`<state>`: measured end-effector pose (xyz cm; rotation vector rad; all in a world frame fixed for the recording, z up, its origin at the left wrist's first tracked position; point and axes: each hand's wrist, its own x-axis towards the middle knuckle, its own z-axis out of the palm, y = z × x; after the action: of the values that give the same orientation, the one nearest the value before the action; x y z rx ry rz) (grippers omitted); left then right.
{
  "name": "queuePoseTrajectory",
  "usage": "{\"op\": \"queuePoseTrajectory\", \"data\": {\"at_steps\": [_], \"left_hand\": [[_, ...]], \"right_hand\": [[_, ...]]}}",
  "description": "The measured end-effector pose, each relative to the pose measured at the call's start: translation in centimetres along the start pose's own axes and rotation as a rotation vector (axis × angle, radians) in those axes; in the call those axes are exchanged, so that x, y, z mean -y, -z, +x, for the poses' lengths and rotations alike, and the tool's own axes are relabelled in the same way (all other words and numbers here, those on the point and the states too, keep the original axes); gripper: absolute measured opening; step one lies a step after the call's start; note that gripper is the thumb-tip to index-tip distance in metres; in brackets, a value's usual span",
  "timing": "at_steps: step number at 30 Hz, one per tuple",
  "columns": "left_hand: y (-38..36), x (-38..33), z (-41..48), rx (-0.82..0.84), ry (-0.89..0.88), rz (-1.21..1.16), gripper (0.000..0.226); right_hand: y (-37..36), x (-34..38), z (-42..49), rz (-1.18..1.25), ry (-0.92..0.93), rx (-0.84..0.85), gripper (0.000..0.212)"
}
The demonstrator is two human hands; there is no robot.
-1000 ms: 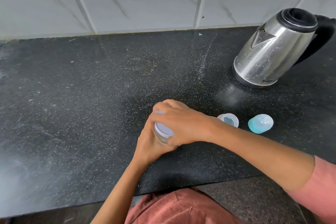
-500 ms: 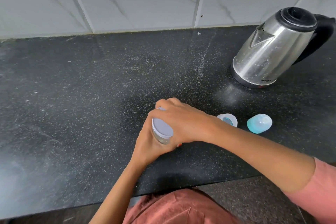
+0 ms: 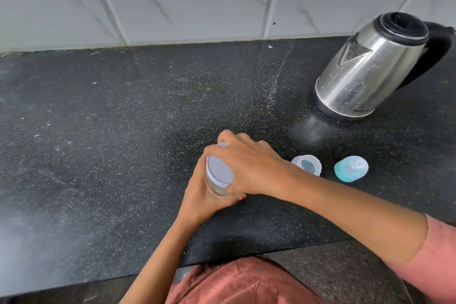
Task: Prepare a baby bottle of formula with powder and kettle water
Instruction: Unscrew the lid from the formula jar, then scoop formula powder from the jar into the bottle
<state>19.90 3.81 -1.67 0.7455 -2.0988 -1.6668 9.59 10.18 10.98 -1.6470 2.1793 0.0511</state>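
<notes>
Now logging: clear jar (image 3: 216, 187) with a pale lid (image 3: 218, 170), near the bench's (image 3: 98, 131) front edge, mid-frame. Left hand (image 3: 203, 198) grips the jar body from the near side, fingers curled round the glass. Right hand (image 3: 249, 168) lies over the lid, fingers curled round its rim. I cannot tell whether the lid is seated or loose. Behind the right wrist sits a white piece (image 3: 306, 165), with a teal cap (image 3: 351, 168) beside it, apart. Steel kettle (image 3: 370, 69) stands upright at back right.
</notes>
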Motion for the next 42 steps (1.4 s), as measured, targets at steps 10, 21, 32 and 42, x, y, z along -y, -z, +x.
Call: {"op": "queuePoseTrajectory", "data": {"at_steps": [10,21,32,42], "left_hand": [[0.2,-0.3,0.0,0.012,0.000,-0.026,0.091],[0.0,0.0,0.1,0.017,-0.115,-0.034,0.089],[0.0,0.7,0.2,0.031,-0.064,-0.053,0.099],[0.1,0.5,0.2,0.052,-0.095,-0.069,0.100]], "right_hand": [[3.0,-2.7,1.9,0.220,0.173,0.204,0.070],[0.8,-6.8,11.7,0.052,-0.049,0.165,0.077],[-2.7,-7.7,14.0,-0.031,-0.035,0.189,0.078],[1.2,-6.9,9.0,0.254,-0.053,-0.051,0.059]]}}
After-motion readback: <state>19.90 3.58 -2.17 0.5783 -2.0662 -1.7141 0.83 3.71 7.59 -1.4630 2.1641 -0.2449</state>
